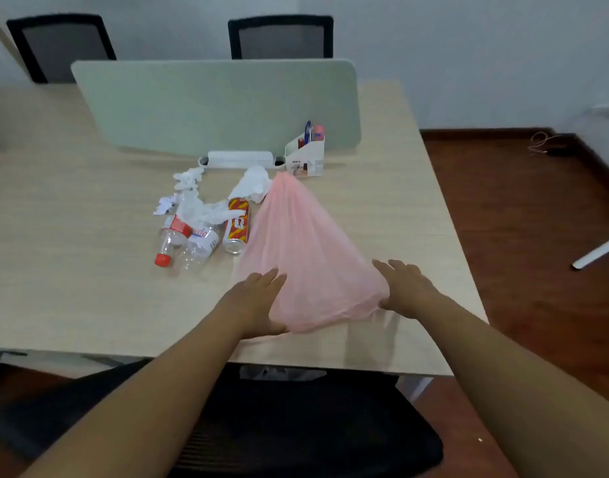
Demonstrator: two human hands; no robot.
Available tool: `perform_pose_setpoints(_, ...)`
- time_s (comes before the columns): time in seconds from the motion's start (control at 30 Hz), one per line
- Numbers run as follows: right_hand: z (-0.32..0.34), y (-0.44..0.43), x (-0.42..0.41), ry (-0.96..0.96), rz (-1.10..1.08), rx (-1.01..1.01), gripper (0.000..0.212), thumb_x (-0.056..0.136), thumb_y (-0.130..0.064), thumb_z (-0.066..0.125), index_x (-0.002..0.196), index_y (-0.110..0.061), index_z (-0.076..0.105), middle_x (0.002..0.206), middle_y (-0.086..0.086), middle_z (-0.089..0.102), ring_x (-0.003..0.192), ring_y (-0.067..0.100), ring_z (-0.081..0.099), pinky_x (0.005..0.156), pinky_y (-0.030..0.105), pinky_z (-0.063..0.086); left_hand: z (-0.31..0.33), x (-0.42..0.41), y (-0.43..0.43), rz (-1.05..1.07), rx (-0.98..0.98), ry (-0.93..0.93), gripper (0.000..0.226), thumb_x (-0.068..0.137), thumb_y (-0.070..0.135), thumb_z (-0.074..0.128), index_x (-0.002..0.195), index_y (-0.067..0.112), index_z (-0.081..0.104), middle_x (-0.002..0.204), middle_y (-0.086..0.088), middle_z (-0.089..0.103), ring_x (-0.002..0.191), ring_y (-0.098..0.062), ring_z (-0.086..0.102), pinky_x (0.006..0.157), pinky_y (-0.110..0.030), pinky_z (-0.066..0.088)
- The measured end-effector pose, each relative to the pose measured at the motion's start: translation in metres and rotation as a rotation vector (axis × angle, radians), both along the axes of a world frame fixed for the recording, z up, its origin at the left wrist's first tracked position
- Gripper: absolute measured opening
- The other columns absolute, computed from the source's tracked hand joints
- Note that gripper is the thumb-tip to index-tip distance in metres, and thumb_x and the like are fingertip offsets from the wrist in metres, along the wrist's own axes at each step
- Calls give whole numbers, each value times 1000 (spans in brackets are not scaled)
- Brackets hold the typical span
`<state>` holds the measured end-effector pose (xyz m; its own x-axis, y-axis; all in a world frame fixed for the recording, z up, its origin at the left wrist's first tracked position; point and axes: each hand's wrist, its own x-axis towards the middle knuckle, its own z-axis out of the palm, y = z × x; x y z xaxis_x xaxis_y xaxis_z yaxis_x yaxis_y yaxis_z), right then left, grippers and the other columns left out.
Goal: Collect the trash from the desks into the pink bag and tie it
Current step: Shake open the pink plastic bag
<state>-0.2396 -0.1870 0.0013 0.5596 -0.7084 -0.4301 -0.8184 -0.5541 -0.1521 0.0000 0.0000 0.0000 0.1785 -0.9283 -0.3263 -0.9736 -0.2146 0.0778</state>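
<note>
Holding the thin, translucent pink plastic bag (306,250) tent-shaped over the pale wood-grain desk (89,270), I pinch its rim with my left hand (258,298), thumb beneath; my right hand (404,288) covers the rim, thumb hidden, so I cannot tell its grip.

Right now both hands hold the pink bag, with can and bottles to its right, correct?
No: the can and bottles lie left of the pink bag, per the head view. The left hand and right hand do hold it.
</note>
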Motion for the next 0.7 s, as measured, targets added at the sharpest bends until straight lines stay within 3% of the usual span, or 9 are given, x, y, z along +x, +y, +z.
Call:
perform_pose_setpoints(0.17,-26,-10,0,-62,-22,-72,41,93,-25,52,133,-19,44,126,8,49,112,31,48,88,39,46,-30,-8,-8,1,85,-80,99,79,69,56,154,20,16,163,-4,14,142,-26,26,110,-41,34)
perform_pose_setpoints(0.23,-33,-15,-1,-129,-19,-95,19,96,-18,47,112,-9,52,113,11,53,100,29,52,82,38,46,-38,-12,-10,-5,74,-95,81,84,59,57,148,19,30,156,-4,28,134,-26,35,102,-39,40)
perform_pose_setpoints(0.3,-31,-23,-3,-225,-74,-29,7,96,-13,45,92,-8,48,100,12,55,85,27,50,70,35,42,-37,-14,-10,-22,64,-129,55,89,43,55,136,19,44,143,-3,40,122,-25,43,91,-37,43)
perform_pose_setpoints(0.37,-24,-29,-4,-349,-191,91,13,94,-12,46,81,-10,44,85,9,54,71,23,45,57,32,34,-33,-15,-10,-49,65,-178,33,93,29,50,124,17,54,129,-4,49,111,-25,48,83,-36,43)
perform_pose_setpoints(0.43,-13,-35,-6,-447,-293,208,15,93,-13,46,79,-11,45,80,6,53,66,19,41,55,31,31,-24,-16,-11,-13,57,-188,22,95,23,45,112,15,57,115,-5,54,102,-26,52,77,-35,41)
perform_pose_setpoints(0.57,21,-46,-10,-571,-339,287,14,92,-16,45,79,-12,45,80,4,48,67,18,38,56,31,30,5,-13,-17,232,-159,54,11,96,21,41,98,13,48,94,-7,59,84,-29,56,70,-40,46)
perform_pose_setpoints(0.7,66,-55,-2,-862,-440,322,9,90,-9,48,81,-9,49,85,10,54,72,23,51,65,34,46,38,-11,-27,444,-442,244,10,98,21,42,91,13,42,75,-9,57,64,-28,55,57,-44,45)
